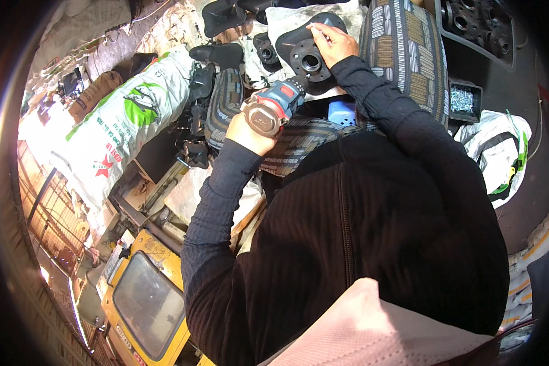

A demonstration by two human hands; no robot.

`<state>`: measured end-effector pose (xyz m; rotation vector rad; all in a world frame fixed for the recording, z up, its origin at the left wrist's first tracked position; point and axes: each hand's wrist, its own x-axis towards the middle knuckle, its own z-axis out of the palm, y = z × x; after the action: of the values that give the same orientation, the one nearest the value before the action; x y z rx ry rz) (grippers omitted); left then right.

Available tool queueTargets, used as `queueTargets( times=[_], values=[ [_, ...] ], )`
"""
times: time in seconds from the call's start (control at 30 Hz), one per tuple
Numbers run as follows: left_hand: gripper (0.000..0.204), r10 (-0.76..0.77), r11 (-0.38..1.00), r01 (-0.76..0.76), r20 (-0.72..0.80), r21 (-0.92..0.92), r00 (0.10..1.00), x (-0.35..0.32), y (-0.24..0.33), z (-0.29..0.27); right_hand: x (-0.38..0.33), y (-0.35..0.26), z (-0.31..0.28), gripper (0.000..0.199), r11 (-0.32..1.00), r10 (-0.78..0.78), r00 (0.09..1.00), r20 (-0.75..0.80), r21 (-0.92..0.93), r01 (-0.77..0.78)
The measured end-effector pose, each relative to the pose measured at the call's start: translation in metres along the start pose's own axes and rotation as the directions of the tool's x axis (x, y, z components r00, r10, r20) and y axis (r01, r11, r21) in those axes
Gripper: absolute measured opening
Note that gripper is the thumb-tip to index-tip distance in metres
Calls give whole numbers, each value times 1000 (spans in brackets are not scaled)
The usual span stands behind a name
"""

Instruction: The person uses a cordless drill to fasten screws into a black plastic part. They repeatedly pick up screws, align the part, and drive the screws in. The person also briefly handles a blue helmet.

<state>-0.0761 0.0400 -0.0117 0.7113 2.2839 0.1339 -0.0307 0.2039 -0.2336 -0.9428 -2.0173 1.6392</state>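
Observation:
My left hand (250, 133) is wrapped round a cordless drill (279, 104), blue and red with a dark battery base. The drill's chuck points up and right, close to the rim of a round black flange (311, 63) that has small holes and an open center. This flange sits on a broad black moulded part (291, 43). Over the part's right side lies my right hand (337, 46), thumb and forefinger brought together near its far edge. What the fingertips pinch, if anything, is too small to make out. Both pieces rest between patterned cushions across my lap.
At upper right stands a grey tray (511, 53) of black flanged parts, with a small black box of screws (463, 97) below it. Patterned cushions (402, 55) flank the work. A white sack (128, 122) lies left; a yellow framed panel (175, 305) is at lower left.

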Motion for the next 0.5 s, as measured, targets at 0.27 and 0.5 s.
queueTargets(
  times=[0.27, 0.5],
  values=[
    [55, 50, 992, -63, 109, 114, 993, 7, 1, 5, -2, 9, 4, 19, 995, -101, 994, -37, 16, 102],
    [46, -2, 998, 7, -80, 59, 997, 3, -1, 14, -3, 9, 5, 22, 986, -122, 992, -35, -114, 118]
  ],
)
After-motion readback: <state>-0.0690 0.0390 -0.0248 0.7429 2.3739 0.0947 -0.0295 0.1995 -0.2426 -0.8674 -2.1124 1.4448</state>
